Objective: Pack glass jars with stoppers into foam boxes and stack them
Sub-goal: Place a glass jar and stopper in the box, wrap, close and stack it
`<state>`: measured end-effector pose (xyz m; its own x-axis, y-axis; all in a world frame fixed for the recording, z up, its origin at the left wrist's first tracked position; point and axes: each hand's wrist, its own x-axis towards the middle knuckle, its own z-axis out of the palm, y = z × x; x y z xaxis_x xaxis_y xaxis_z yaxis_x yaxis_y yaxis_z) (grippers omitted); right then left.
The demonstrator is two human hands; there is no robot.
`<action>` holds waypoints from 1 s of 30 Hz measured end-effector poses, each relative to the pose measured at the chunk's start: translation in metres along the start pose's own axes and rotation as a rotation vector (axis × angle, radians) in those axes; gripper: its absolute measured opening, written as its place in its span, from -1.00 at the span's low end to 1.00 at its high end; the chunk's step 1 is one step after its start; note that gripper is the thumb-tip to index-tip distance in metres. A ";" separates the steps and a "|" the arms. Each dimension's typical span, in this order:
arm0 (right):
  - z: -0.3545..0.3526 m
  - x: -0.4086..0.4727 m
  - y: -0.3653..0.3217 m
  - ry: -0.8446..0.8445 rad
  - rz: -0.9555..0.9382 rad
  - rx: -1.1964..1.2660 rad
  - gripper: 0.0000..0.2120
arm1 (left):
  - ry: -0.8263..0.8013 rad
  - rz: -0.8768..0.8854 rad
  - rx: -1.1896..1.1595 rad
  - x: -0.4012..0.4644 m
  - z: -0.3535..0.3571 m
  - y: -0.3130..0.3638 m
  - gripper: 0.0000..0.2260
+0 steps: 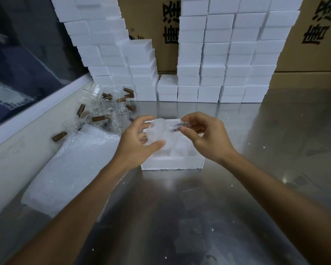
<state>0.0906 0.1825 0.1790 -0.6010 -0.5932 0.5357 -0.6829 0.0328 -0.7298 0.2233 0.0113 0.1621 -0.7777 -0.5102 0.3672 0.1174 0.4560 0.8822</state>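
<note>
An open white foam box (172, 163) sits on the steel table in the middle of the view. Above it I hold a glass jar wrapped in bubble wrap (159, 131). My left hand (136, 138) curls round the wrapped body, thumb underneath. My right hand (204, 134) pinches the wrap at the jar's neck, where a dark stopper shows through. The inside of the box is mostly hidden by the jar and my hands.
Loose glass jars with brown stoppers (107, 109) lie in a heap at the back left. A pile of bubble wrap sheets (71, 165) lies left of the box. Stacks of closed foam boxes (225, 62) and cardboard cartons (311, 35) line the back.
</note>
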 end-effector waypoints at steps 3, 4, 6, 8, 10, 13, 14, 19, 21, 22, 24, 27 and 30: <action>0.005 0.006 0.001 -0.045 -0.016 -0.025 -0.86 | 0.023 0.001 0.205 0.005 -0.002 -0.010 -0.40; 0.007 0.007 0.002 -0.071 -0.014 -0.029 -0.85 | 0.021 -0.012 0.261 0.005 -0.003 -0.014 -0.38; 0.010 0.006 0.007 -0.129 -0.008 -0.050 -0.85 | 0.016 -0.029 0.352 0.001 -0.004 -0.021 -0.36; 0.013 0.003 0.011 -0.167 0.009 -0.056 -0.86 | 0.022 -0.023 0.409 -0.002 -0.005 -0.027 -0.35; 0.015 0.000 0.014 -0.180 0.032 -0.035 -0.86 | 0.026 -0.014 0.458 -0.004 -0.005 -0.029 -0.35; 0.013 -0.002 0.021 -0.206 0.078 -0.026 -0.87 | -0.010 -0.022 0.487 -0.004 -0.006 -0.029 -0.32; 0.012 -0.002 0.023 -0.214 0.095 -0.028 -0.87 | -0.030 -0.023 0.487 -0.004 -0.007 -0.028 -0.31; 0.008 -0.004 0.029 -0.225 0.202 -0.028 -0.88 | -0.080 -0.023 0.519 -0.001 -0.003 -0.022 -0.28; 0.008 -0.006 0.028 -0.211 0.233 -0.001 -0.87 | -0.098 -0.028 0.511 0.001 -0.004 -0.021 -0.28; 0.009 -0.007 0.028 -0.203 0.242 0.011 -0.87 | -0.113 -0.036 0.503 0.002 -0.005 -0.021 -0.29; 0.013 -0.009 0.026 -0.197 0.256 0.034 -0.89 | -0.150 -0.065 0.488 0.004 -0.010 -0.022 -0.30; 0.018 -0.012 0.026 -0.210 0.289 0.026 -0.89 | -0.184 -0.106 0.463 0.006 -0.013 -0.023 -0.34; 0.018 -0.016 0.031 -0.193 0.325 0.017 -0.89 | -0.203 -0.087 0.485 0.006 -0.011 -0.022 -0.34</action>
<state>0.0868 0.1782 0.1398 -0.6943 -0.6951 0.1865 -0.4617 0.2313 -0.8564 0.2226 -0.0095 0.1484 -0.8816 -0.4315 0.1914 -0.2146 0.7274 0.6518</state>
